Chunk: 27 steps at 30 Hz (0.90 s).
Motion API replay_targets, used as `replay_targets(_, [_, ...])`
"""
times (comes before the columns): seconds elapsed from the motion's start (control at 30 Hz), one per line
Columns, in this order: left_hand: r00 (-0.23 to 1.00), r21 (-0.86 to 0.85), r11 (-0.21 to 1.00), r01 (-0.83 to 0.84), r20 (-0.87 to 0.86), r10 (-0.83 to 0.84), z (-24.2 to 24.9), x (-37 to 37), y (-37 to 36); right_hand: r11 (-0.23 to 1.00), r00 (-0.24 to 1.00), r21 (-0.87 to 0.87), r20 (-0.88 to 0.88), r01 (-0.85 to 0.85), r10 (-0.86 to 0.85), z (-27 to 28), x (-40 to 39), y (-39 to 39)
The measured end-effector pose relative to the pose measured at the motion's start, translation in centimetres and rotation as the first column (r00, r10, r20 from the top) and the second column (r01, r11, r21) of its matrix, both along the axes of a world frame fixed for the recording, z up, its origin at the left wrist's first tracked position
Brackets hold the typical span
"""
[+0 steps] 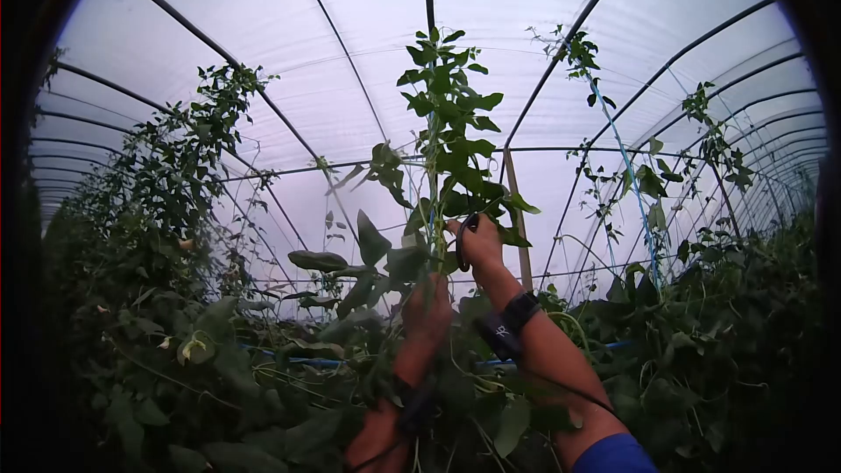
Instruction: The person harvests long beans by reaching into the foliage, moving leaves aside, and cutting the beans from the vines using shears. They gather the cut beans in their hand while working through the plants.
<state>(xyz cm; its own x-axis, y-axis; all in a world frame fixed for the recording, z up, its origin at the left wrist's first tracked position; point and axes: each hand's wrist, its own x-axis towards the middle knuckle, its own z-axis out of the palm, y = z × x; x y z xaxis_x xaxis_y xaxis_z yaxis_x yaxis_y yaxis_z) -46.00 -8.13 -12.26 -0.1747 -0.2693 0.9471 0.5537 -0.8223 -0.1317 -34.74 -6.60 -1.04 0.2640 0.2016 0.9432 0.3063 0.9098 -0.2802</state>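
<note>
A tall climbing bean-like vine [451,114] rises in the middle along a string, its leaves thick near the top. My right hand [482,245] is closed around scissors [462,250], of which a black looped handle shows; leaves and stems hide the blades. It is at the right side of the vine, at mid height. Lower down, my left hand [427,305] is closed around the vine stems, partly covered by leaves. Both wrists carry black strapped devices with cables.
Dense foliage [175,368] surrounds my forearms. Other vines climb at the left [197,140] and along a blue string [626,162] at the right. A wooden post [517,210] stands behind the vine. Dark arched pipes [561,48] hold the plastic cover overhead.
</note>
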Motion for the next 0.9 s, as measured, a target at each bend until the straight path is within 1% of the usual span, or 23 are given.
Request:
replay_targets(0.03, [1.0,-0.054,0.998,0.027,-0.009,-0.027,0.0,-0.1,0.0,1.0,1.0,-0.003,0.0,0.0,0.0,0.0,0.1,0.1])
replay_targets(0.07, [1.0,-0.058,0.998,0.025,-0.008,-0.025,0.1,-0.2,0.4,0.984,0.983,-0.004,0.02,-0.181,0.181,0.0,0.0,0.0])
replay_targets(0.1, [1.0,-0.01,1.0,0.022,0.001,-0.022,0.2,-0.2,1.2,0.935,0.934,-0.008,0.039,-0.355,0.355,0.0,-0.1,0.0])
replay_targets(0.13, [1.0,0.036,0.999,0.02,0.011,-0.021,0.3,-0.2,1.5,0.813,0.816,-0.132,0.05,-0.567,0.576,-0.8,-0.2,-2.3])
replay_targets(0.17, [1.0,0.036,0.999,0.023,0.014,-0.023,0.2,-0.2,1.8,0.815,0.817,-0.134,0.052,-0.564,0.574,-0.6,-0.3,-2.2])
replay_targets(0.27, [0.999,0.017,0.999,0.038,0.017,-0.039,0.2,-0.1,1.7,0.929,0.924,-0.067,0.105,-0.363,0.368,0.6,-0.6,-0.6])
replay_targets(0.3, [0.999,0.006,1.0,0.027,0.023,-0.027,0.3,-0.1,1.9,0.93,0.924,-0.065,0.111,-0.361,0.366,0.8,-1.0,-0.3])
replay_targets(0.37, [0.999,-0.004,1.0,0.015,0.029,-0.015,0.1,0.0,2.0,0.934,0.943,0.175,0.174,-0.312,0.283,1.0,-1.7,0.6])
replay_targets(0.43, [0.999,-0.06,0.998,0.015,0.046,-0.012,0.1,-0.2,1.8,0.929,0.937,0.179,0.197,-0.324,0.289,1.5,-1.9,1.0])
replay_targets(0.5, [0.999,-0.036,0.999,0.001,0.049,0.001,0.3,-0.2,1.9,0.947,0.946,0.076,0.109,-0.313,0.304,1.6,-2.2,0.5])
replay_targets(0.53, [0.999,-0.021,1.0,-0.011,0.043,0.012,0.2,-0.2,1.9,0.934,0.933,0.026,0.067,-0.356,0.353,1.3,-2.3,-0.1])
replay_targets(0.57, [0.999,-0.016,1.0,-0.011,0.045,0.011,0.1,-0.2,1.8,0.934,0.933,0.03,0.071,-0.355,0.352,1.1,-2.5,-0.8])
replay_targets(0.63, [1.0,-0.04,0.999,0.018,0.016,-0.018,-0.1,-0.1,1.2,0.919,0.92,-0.075,0.031,-0.387,0.39,1.2,-2.3,-1.7])
replay_targets(0.67, [0.999,0.026,1.0,0.006,0.037,-0.007,0.0,0.1,1.6,0.929,0.924,-0.111,0.117,-0.353,0.365,1.9,-1.9,-0.8])
replay_targets(0.7, [0.999,0.028,1.0,0.005,0.039,-0.006,0.1,-0.1,1.7,0.929,0.923,-0.109,0.119,-0.354,0.366,2.0,-1.9,-1.5])
replay_targets(0.73, [1.0,-0.002,1.0,0.004,0.006,-0.004,0.1,-0.1,1.7,0.994,0.979,-0.093,0.191,-0.054,0.071,2.2,-1.9,-2.5])
replay_targets(0.77, [1.0,-0.033,0.999,0.0,-0.029,-0.001,0.1,-0.2,1.7,0.967,0.94,-0.057,0.253,0.248,-0.227,2.5,-1.9,-3.3])
replay_targets(0.8, [0.998,0.089,0.995,-0.046,-0.033,0.05,0.2,-0.3,2.0,0.93,0.884,-0.043,0.328,0.366,-0.333,3.0,-2.1,-3.5])
replay_targets(0.83, [0.998,0.087,0.995,-0.052,-0.031,0.054,0.1,-0.3,2.2,0.906,0.839,-0.025,0.389,0.422,-0.38,2.9,-2.1,-4.1])
replay_targets(0.9, [1.0,-0.079,0.997,0.006,0.022,-0.005,0.2,-0.2,2.2,0.962,0.899,-0.041,0.369,0.271,-0.237,3.3,-2.3,-3.3])
